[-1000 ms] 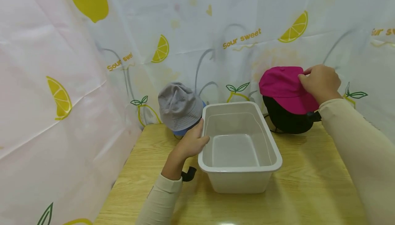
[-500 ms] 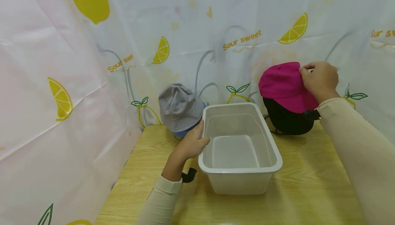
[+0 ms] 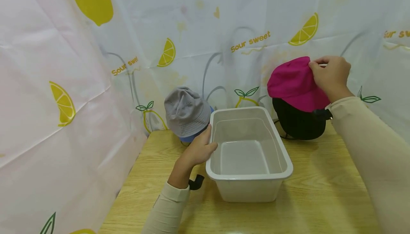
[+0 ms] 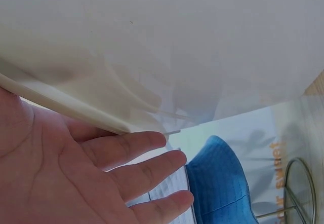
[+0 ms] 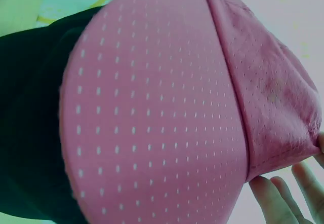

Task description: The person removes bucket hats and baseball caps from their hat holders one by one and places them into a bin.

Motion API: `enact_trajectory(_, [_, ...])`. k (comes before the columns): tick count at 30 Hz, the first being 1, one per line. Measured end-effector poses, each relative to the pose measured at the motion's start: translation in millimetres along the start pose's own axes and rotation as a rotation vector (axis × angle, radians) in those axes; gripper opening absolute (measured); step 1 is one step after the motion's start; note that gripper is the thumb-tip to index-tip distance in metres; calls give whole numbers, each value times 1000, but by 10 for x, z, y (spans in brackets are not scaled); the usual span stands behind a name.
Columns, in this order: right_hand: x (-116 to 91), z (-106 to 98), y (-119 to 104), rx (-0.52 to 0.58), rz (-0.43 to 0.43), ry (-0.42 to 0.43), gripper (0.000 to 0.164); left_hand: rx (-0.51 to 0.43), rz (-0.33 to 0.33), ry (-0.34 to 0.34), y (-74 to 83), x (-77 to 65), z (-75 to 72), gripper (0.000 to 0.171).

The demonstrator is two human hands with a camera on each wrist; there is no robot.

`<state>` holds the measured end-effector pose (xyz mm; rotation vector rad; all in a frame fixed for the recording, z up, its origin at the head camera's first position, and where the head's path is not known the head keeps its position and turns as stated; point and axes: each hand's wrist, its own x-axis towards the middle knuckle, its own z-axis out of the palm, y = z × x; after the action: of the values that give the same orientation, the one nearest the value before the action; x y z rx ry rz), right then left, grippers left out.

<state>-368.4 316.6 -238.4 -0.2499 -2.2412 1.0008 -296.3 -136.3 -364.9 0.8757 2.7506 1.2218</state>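
Observation:
Between thumb and fingers, my right hand (image 3: 333, 73) pinches the crown of a pink cap (image 3: 293, 81). The cap is tilted, its brim overlapping a black cap (image 3: 296, 127) beneath. Rows of small pale marks cover the pink brim (image 5: 157, 102) in the right wrist view. My left hand (image 3: 200, 148) holds the left rim of a beige plastic tub (image 3: 249, 189), thumb over the rim and fingers outside along the wall. Nothing lies in the tub. Behind that hand a grey bucket hat (image 3: 185, 111) sits over a blue bucket hat (image 4: 220, 183).
Everything stands on a wooden table (image 3: 144, 180). A white cloth with lemon prints (image 3: 192, 24) hangs right behind the hats and along the left side. A wire stand (image 4: 298, 191) shows beside the blue hat in the left wrist view.
My right hand has risen, lifting the pink cap's crown and tilting it further up off the black cap. The left hand, tub and grey hat have stayed in place.

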Motion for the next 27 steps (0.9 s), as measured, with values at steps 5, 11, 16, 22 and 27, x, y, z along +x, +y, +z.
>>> enact_trajectory(5, [0, -64, -97, 75, 33, 4, 44, -9, -6, 0, 6, -12, 0, 87])
enact_trajectory(11, [-11, -147, -224, 204, 49, -3, 23, -20, 5, -6, 11, -16, -1, 86])
enact_trajectory(16, [-27, -173, -301, 328, 72, -30, 22, -22, 1, -4, 12, -18, -2, 86])
enact_trajectory(22, [-89, -173, -412, 443, 74, -51, 23, -15, 7, 1, 11, -19, -3, 86])
enact_trajectory(27, [-150, -176, -517, 514, 78, -90, 16, -11, 13, 2, 15, -16, -7, 86])
